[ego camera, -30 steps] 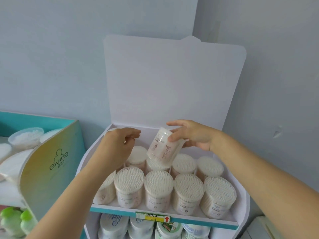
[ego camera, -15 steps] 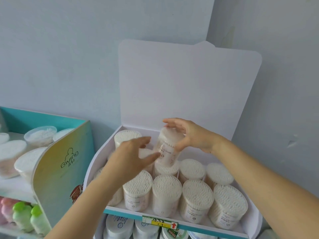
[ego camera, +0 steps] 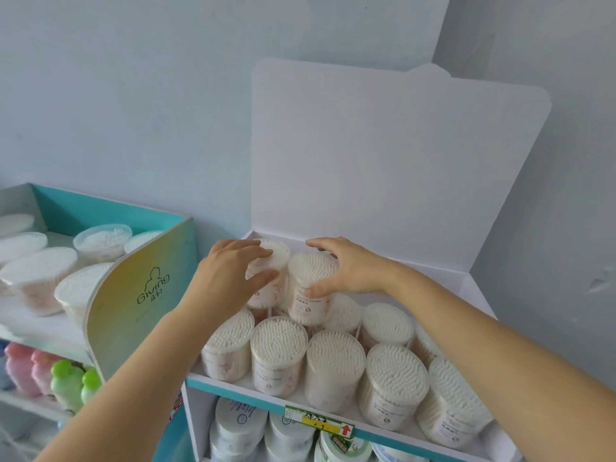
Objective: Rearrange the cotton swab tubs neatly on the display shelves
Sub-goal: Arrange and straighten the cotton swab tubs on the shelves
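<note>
Shelf (ego camera: pixel 230 388): tub (ego camera: pixel 308 296) in right hand (ego camera: pixel 350 268) now upright, left hand (ego camera: pixel 226 278) on neighbour (ego camera: pixel 279 255)

Single head-worn wide-angle view, looking forward and down from behind and above both arms. Close in, with forearms entering from the lower corners and meeting near frame centre at the left grip (ego camera: pixel 230 281), round the left tub (ego camera: pixel 275 256), and the right grip (ego camera: pixel 346 271), round the right tub (ego camera: pixel 308 303). Facing the white stand's top shelf (ego camera: pixel 246 393) almost square on, back card (ego camera: pixel 383 161) and grey wall (ego camera: pixel 133 95) rising beyond the grips. Front row of tubs (ego camera: pixel 333 365) nearer than the grips, lower shelf (ego camera: pixel 200 421) cut off at the bottom edge, teal stand (ego camera: pixel 133 295) off left of the left grip.
</note>
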### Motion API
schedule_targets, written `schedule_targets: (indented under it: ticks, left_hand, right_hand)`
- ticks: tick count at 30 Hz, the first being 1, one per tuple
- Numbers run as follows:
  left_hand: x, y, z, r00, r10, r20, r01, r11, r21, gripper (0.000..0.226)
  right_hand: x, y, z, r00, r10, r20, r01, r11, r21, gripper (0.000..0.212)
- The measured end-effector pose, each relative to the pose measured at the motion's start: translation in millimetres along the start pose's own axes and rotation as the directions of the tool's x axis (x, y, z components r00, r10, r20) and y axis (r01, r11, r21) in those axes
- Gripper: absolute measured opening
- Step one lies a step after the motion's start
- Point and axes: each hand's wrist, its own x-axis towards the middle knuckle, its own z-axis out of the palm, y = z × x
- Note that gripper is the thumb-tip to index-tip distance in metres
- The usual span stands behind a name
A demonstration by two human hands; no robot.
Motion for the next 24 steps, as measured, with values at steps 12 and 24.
schedule_targets:
  ticks: [12, 24]
  left_hand:
    - [2.0, 5.2, -5.1, 0.997, -0.002, 0.082, 0.002, 1.000, -0.008, 0.039]
    - [-28.6, 15.4, -46.1, 0.995, -0.063, -0.081, 0.070, 0.994, 0.079, 0.041]
  right_hand:
    - [-9.0, 16.7, 2.6, 0.998, 0.021, -0.053, -0.009, 0.978, 0.209, 0.098]
    - [-30.1, -2.6, -10.6, 0.948, -0.084, -0.307, 0.175, 0.944, 0.281, 0.060]
